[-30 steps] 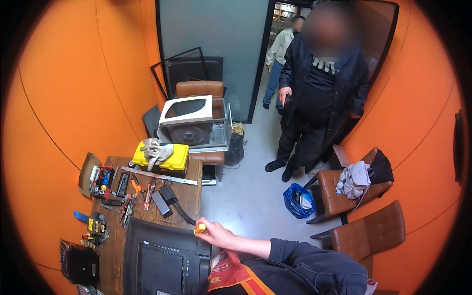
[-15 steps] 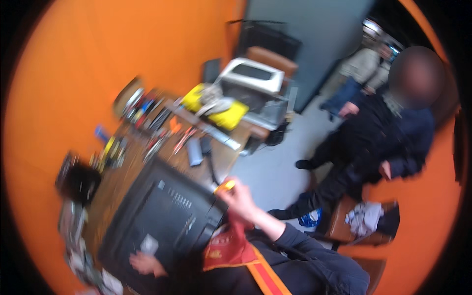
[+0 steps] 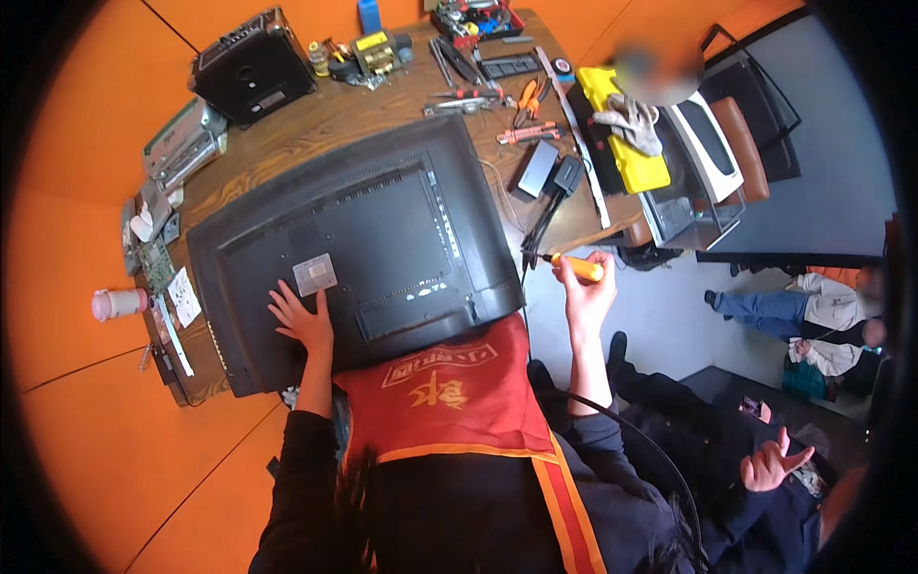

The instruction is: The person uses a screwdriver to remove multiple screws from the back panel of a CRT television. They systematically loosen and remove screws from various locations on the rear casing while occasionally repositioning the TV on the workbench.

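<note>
A black flat-screen television (image 3: pixel 382 258) lies face down on the wooden table, its back panel up. My left hand (image 3: pixel 307 321) rests on that panel with fingers spread, just beside a pale label (image 3: pixel 315 274). Off the television's right edge, my right hand (image 3: pixel 587 292) holds a screwdriver (image 3: pixel 581 268) by its yellow handle. The screwdriver's dark shaft points left, toward black cables (image 3: pixel 543 228), and it is apart from the television. A red apron (image 3: pixel 449 387) covers my front, against the television's near edge.
Pliers (image 3: pixel 528 99), a grey box-shaped adapter (image 3: pixel 537 168) and a metal ruler (image 3: pixel 585 158) lie at the table's right. A black speaker-like box (image 3: pixel 251 67) stands at the back left, a pink-lidded jar (image 3: pixel 117 304) at far left. Another person's hand (image 3: pixel 775 463) is at lower right.
My view has turned, so the television and table now sit more squarely ahead. The screwdriver stays in my right hand, and my left hand stays on the television's back.
</note>
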### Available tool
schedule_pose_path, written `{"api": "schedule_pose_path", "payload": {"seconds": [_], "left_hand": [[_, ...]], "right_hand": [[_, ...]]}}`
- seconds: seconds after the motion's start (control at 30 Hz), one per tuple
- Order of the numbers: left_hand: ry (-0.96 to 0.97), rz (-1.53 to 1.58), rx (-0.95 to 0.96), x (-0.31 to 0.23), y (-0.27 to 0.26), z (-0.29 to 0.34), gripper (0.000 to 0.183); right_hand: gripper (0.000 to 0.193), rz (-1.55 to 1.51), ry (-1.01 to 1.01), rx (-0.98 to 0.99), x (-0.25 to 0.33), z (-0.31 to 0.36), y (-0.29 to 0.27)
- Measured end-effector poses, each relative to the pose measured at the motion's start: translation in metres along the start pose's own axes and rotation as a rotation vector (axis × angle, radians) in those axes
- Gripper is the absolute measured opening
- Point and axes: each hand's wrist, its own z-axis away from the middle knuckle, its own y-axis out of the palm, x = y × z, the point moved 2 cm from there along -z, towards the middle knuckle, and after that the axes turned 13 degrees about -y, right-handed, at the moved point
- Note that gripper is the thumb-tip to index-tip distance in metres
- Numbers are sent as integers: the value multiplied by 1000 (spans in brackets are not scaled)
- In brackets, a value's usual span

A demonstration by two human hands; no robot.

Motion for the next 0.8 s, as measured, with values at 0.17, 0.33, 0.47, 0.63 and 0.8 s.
{"api": "schedule_pose_path", "payload": {"seconds": [0.17, 0.33, 0.47, 0.63, 0.8], "left_hand": [[-4, -108, 200, -17, 2, 29, 104], [-66, -273, 359, -22, 4, 29, 114], [-67, -329, 404, -19, 6, 27, 114], [-55, -308, 436, -16, 7, 29, 113], [-72, -309, 577, -18, 0, 26, 114]], "right_hand": [[18, -21, 26, -51, -11, -3, -9], [15, -106, 120, -73, -25, -7, 0], [15, -168, 61, -20, -32, -26, 24], [15, 6, -117, 115, -46, -57, 62], [12, -58, -15, 120, -83, -80, 102]]}}
